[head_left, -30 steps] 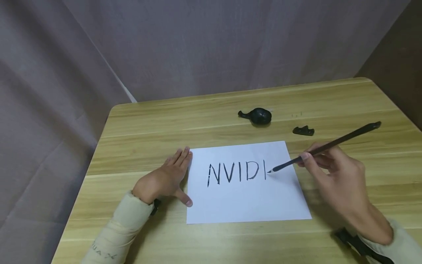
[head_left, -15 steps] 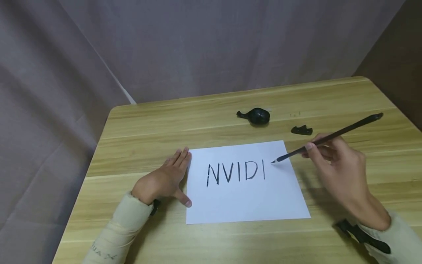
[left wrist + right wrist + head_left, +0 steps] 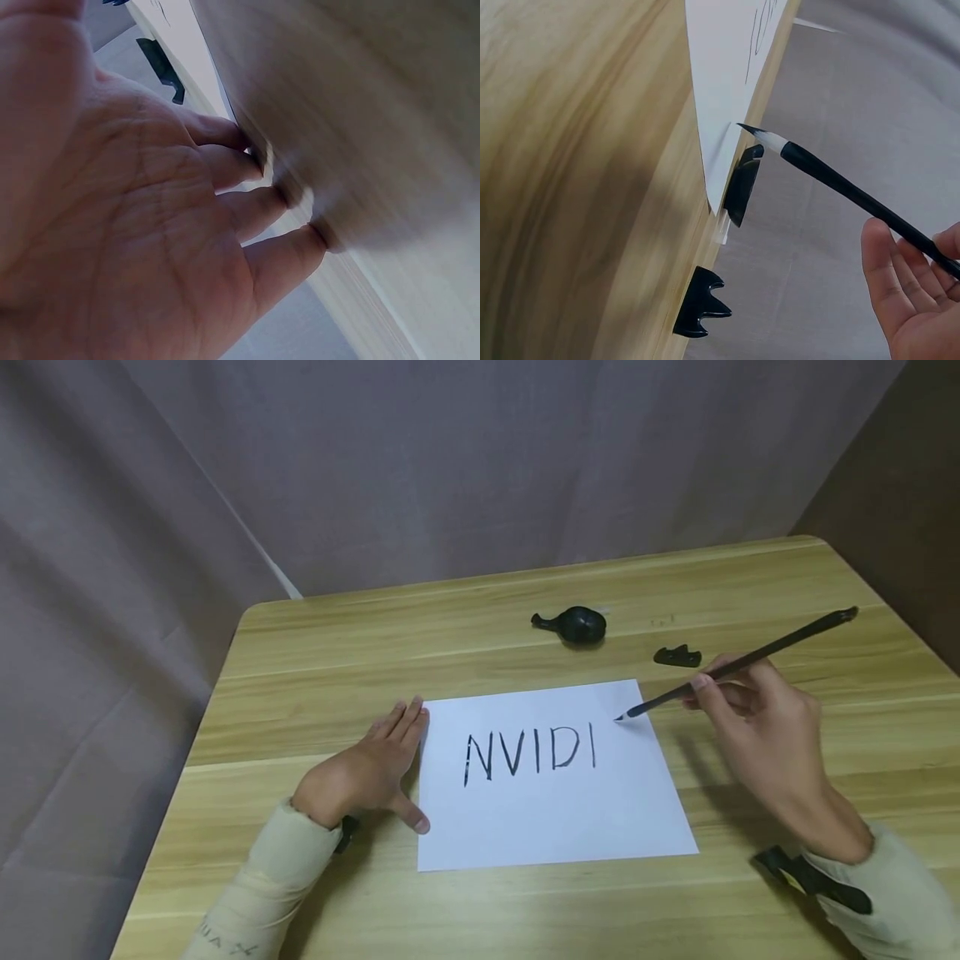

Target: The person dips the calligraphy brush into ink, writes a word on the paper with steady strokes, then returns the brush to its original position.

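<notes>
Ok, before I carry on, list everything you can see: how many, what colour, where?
table: one, light wood, across the foreground
paper: one sheet, white, on the table
letters: five, black, reading NVIDI, across the paper's upper part
brush: one, mostly black, slanting over the paper's upper right
gourd-shaped thing: one, black, on the table beyond the paper
jagged piece: one, black, right of the gourd-shaped thing
curtain: count unclear, grey, behind the table
side surface: one, brown, beyond the table's right edge
sleeves: two, beige, one per arm
wrist straps: two, black, one per wrist
left hand: one, bare, at the paper's left edge
right hand: one, bare, gripping the brush
</notes>
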Tool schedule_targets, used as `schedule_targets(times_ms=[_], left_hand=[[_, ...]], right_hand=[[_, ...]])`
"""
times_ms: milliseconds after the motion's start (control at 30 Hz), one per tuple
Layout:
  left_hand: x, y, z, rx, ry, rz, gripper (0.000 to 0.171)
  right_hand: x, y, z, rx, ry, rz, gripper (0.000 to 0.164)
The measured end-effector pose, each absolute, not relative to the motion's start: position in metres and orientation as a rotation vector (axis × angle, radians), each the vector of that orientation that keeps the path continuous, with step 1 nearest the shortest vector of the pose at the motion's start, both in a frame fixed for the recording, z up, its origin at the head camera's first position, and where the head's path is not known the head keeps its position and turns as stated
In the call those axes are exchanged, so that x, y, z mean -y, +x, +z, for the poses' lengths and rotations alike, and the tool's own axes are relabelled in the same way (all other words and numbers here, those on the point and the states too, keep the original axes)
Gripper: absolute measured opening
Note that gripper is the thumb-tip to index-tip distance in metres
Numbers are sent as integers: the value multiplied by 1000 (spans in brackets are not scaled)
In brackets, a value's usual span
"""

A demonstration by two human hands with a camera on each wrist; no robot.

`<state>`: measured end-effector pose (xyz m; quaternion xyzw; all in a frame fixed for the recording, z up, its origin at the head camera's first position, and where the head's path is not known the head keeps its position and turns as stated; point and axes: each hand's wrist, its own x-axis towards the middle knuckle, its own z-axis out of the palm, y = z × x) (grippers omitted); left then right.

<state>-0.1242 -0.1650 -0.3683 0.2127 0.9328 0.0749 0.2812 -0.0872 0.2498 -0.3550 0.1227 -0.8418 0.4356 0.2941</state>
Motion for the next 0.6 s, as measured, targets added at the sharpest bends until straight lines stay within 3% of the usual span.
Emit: schedule_targets(times_ms=[600], left_hand=[[166,-125,-370,-2496,555,201,154]], right_hand=[[-244,-72,-354,2229,479,1235,31]])
